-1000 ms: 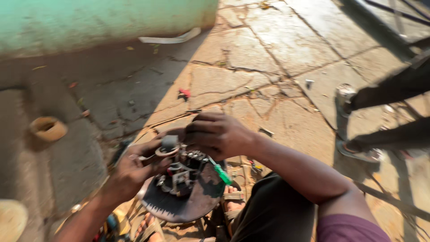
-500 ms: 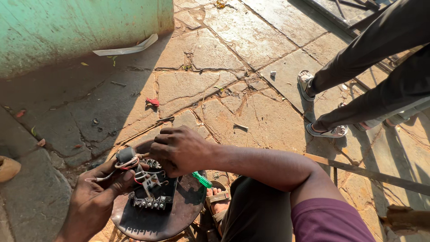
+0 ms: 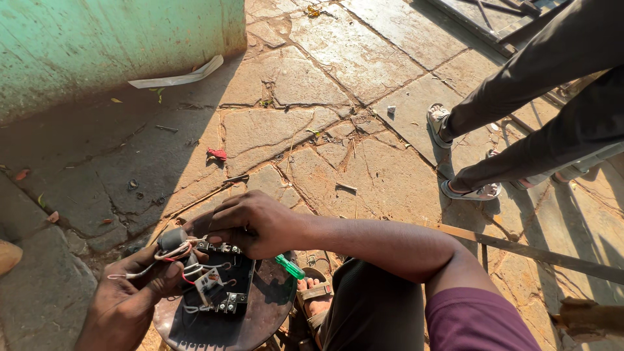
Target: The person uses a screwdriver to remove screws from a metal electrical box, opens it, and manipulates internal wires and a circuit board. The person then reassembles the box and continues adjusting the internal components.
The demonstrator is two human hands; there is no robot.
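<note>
A round dark metal plate (image 3: 260,318) with a black electrical block (image 3: 227,286), terminals and red and white wires sits low in the head view. My left hand (image 3: 123,305) grips the plate's left edge, its thumb by a small dark cylinder (image 3: 170,239) and the wire bundle. My right hand (image 3: 250,224) rests on top of the block, fingers curled over the terminals. A green-handled screwdriver (image 3: 289,266) pokes out under its palm; whether the hand grips it is hidden.
Cracked stone paving (image 3: 338,84) spreads ahead, with a green painted wall (image 3: 97,39) at the upper left. Another person's legs in dark trousers and sandals (image 3: 465,190) stand at the right. A rusty metal bar (image 3: 539,257) lies beside my knee. A small red scrap (image 3: 216,154) lies on the ground.
The view has shifted and steadied, bringing the plate closer. My right hand stays on the block, and my left hand keeps hold of the plate's edge.
</note>
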